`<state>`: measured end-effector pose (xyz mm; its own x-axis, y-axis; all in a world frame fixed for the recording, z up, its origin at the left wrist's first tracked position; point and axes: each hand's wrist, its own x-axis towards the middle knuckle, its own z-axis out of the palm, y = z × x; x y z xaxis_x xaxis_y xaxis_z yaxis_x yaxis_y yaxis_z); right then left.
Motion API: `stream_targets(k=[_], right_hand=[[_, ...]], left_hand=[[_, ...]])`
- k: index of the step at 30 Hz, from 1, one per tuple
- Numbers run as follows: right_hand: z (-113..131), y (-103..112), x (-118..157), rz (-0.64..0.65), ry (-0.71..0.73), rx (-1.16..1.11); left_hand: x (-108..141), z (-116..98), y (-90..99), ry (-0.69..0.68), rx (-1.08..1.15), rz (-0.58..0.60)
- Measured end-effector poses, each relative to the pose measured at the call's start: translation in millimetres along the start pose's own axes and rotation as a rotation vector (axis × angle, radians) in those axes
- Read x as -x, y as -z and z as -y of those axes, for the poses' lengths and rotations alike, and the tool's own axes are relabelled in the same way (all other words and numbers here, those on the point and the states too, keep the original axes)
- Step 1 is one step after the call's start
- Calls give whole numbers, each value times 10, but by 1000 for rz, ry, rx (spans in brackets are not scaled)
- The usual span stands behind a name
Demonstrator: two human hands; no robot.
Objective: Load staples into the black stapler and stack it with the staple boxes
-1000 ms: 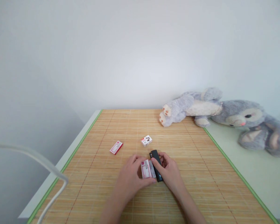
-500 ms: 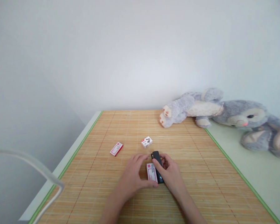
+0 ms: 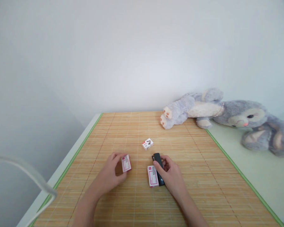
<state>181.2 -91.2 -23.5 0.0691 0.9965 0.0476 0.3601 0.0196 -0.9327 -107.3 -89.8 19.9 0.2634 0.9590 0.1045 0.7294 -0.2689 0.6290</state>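
My left hand [image 3: 113, 171] is closed on a small white box with red edges [image 3: 126, 163], gripped between thumb and fingers at its top and bottom ends. My right hand [image 3: 170, 172] is wrapped around a black stapler [image 3: 158, 157], thumb across its left side and fingers on the right. Flush along the stapler's left side lies a second white and red box [image 3: 152, 177], printed with a red frame. Beyond both hands, a smaller white box with a dark picture on it [image 3: 147, 143] rests on the bamboo mat [image 3: 132, 201].
A grey plush rabbit [image 3: 204, 109] lies on its side at the back right, reaching past the mat's green edge. A pale cable [image 3: 35, 176] curves through the left foreground. Behind the table rises a plain wall [image 3: 132, 56].
My left hand has moved left from the box beside the stapler and taken hold of the other red-edged box, now shifted right and nearer. My right hand has stayed on the stapler.
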Motion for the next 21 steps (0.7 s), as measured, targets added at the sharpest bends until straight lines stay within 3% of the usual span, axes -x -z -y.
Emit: stream_targets(k=[4, 7, 11, 21], right_hand=[[10, 3, -1, -10, -1, -6], [34, 14, 0, 1, -7, -20], [64, 20, 4, -22, -4, -16], [253, 104, -56, 3, 120, 65]], left_hand=[[-29, -577, -233, -52, 160, 17], [-72, -795, -397, -85, 210, 110], [-62, -792, -557, -96, 228, 182], [-86, -864, -909, -70, 156, 38]])
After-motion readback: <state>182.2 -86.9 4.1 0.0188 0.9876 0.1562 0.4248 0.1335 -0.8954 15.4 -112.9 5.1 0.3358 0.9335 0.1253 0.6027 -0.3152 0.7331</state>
